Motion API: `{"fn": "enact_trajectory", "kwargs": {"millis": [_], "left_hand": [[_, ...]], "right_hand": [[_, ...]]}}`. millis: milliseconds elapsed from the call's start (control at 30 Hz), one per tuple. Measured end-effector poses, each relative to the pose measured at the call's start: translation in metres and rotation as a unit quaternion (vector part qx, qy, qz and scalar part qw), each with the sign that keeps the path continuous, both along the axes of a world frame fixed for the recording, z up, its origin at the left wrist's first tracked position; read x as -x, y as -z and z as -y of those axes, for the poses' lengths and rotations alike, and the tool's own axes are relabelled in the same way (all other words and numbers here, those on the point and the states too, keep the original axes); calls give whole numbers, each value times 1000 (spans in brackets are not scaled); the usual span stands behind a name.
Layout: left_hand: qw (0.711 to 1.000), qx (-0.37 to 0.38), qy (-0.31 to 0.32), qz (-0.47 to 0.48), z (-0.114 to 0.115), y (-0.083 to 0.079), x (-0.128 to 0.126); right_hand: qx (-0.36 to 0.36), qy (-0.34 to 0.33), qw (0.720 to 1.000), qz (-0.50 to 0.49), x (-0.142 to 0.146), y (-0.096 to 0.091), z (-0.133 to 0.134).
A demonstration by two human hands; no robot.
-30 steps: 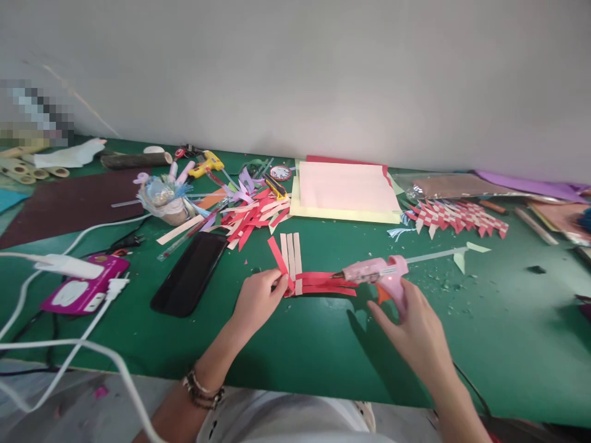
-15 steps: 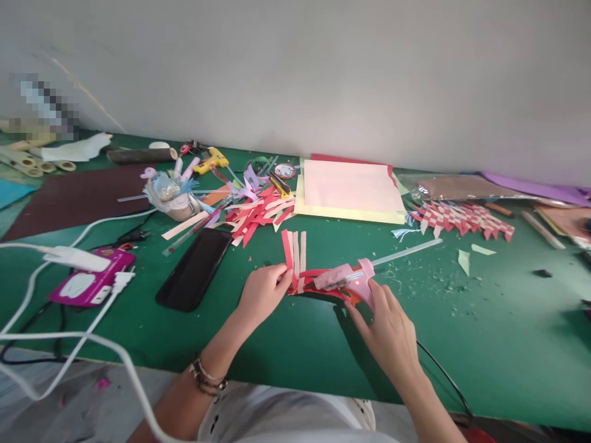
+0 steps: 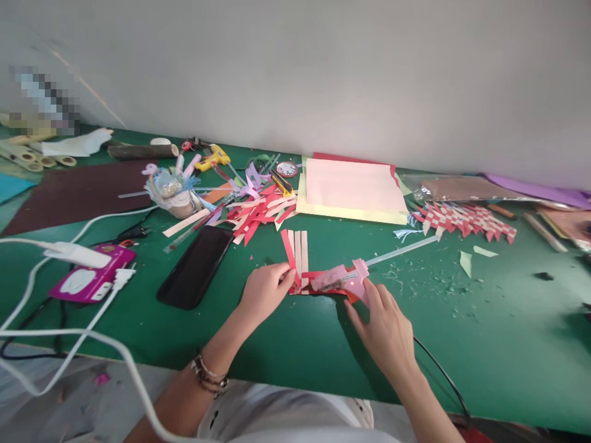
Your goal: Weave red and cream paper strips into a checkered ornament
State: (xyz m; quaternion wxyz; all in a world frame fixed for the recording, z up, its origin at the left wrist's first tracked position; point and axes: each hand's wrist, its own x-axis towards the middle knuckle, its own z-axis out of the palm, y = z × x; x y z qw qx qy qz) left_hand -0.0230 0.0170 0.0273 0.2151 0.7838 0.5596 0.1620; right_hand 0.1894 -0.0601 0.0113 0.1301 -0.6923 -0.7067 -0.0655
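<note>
green counter (image 3: pixel 295 351): crossed red-and-cream paper strips (image 3: pixel 304 253) are laid on it
left hand (image 3: pixel 265 289): strips pinched by fingers near crossing
right hand (image 3: pixel 390 326): pink plastic glue gun (image 3: pixel 354 278) gripped by fingers
strip handling: probably light, limp, easily creased; best held at crossing

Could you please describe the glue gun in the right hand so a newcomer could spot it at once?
On the green table, look in front of the stacked paper sheets. The right hand holds the glue gun, its nose at the paper strips. It is pink, whereas the other glue gun, farther back, is yellow.
</note>
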Motion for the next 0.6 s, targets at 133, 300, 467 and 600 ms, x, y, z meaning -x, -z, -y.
{"fn": "enact_trajectory", "kwargs": {"millis": [133,300,467,600], "left_hand": [[1000,-9,-1,-7,1,2,0],[1000,-13,2,-10,1,3,-2],[1000,-12,-2,-17,1,2,-2],[1000,-14,-3,-19,1,2,-3]], "right_hand": [[5,-8,1000,14,-1,1,1],[4,-18,1000,4,-1,3,2],[8,-20,1000,1,-1,4,3],[8,-17,1000,6,-1,5,4]]}}
